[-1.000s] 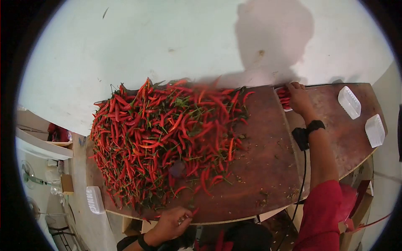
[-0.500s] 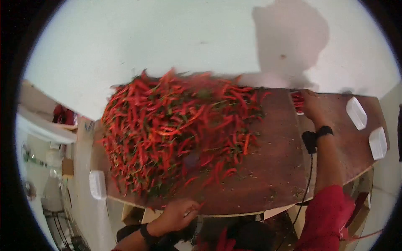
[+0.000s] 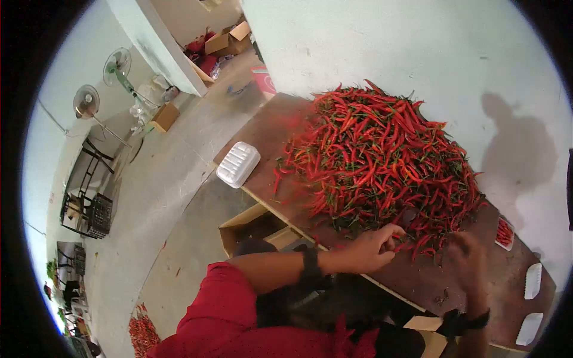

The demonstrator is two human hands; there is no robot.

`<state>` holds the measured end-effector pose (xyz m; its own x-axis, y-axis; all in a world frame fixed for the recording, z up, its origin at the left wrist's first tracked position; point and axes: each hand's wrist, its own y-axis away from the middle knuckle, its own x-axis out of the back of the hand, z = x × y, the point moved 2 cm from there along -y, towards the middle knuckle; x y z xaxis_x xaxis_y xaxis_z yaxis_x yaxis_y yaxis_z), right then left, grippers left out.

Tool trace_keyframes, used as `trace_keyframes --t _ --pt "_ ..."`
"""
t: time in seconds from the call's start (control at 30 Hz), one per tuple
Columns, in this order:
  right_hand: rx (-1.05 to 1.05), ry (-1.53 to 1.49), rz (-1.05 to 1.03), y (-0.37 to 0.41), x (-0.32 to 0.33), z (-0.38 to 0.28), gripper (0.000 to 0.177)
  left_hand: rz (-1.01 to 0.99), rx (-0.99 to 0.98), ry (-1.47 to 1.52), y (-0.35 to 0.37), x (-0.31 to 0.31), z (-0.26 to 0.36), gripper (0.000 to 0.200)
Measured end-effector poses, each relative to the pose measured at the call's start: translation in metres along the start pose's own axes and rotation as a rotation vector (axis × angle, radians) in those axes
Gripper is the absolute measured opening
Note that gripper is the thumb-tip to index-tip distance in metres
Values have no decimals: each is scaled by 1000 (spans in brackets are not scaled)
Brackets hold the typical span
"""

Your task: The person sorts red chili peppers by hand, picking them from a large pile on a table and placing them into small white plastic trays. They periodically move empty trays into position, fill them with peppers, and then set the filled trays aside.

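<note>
A large heap of red chilli peppers [image 3: 376, 155] with green stems covers much of the brown table [image 3: 412, 286]. At the heap's near edge, my left hand [image 3: 373, 249] has its fingers curled and pinched on a red chilli pepper, mostly hidden by the fingers. Just right of the heap is my right hand [image 3: 470, 256], smeared by motion, so its fingers cannot be made out. Beyond it, a small white tray filled with chillies [image 3: 505, 233] stands near the wall.
White foam trays [image 3: 533, 281] lie at the table's right end. A ribbed white tray [image 3: 238, 164] sits at the left corner. Cardboard boxes [image 3: 248, 230] stand below the front edge. More chillies [image 3: 142, 333] and two fans [image 3: 87, 101] are on the floor side.
The view has swung left, showing more floor. My right hand has left the filled tray and come back beside the heap. My left hand has moved from the table's front edge to the heap.
</note>
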<state>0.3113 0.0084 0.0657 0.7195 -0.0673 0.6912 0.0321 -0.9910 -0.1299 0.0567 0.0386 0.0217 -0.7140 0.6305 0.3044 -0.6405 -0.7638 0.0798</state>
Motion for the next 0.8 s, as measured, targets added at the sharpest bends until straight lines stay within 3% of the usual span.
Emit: trace_keyframes --t 0.1,0.17,0.27,0.4,0.5,0.57,0.63,0.67,0.8 --pt "-25 -93 -87 17 -42 -37 34 25 -56 77 5 3 -3 44" --pt "-53 -114 -136 25 -71 -85 37 -45 -52 439 12 5 -6 37" --pt "-96 -160 -185 33 -98 -107 42 61 -62 378 28 17 -6 31" --pt "-110 -227 -121 42 -120 -121 39 -34 -91 430 50 40 -4 27" --pt "-197 -208 -187 44 -126 -140 36 -2 -164 289 58 56 -15 22" --pt "-197 -225 -146 46 -131 -148 34 249 -534 -193 62 86 -15 21" --pt "-203 -252 -109 49 -136 -145 32 497 -257 -456 73 138 -8 20" --pt "-232 -267 -96 49 -138 -138 31 739 -393 -588 70 166 -33 17" --pt "-333 -418 -82 53 -149 -104 31 1068 -136 -977 97 273 -109 37"
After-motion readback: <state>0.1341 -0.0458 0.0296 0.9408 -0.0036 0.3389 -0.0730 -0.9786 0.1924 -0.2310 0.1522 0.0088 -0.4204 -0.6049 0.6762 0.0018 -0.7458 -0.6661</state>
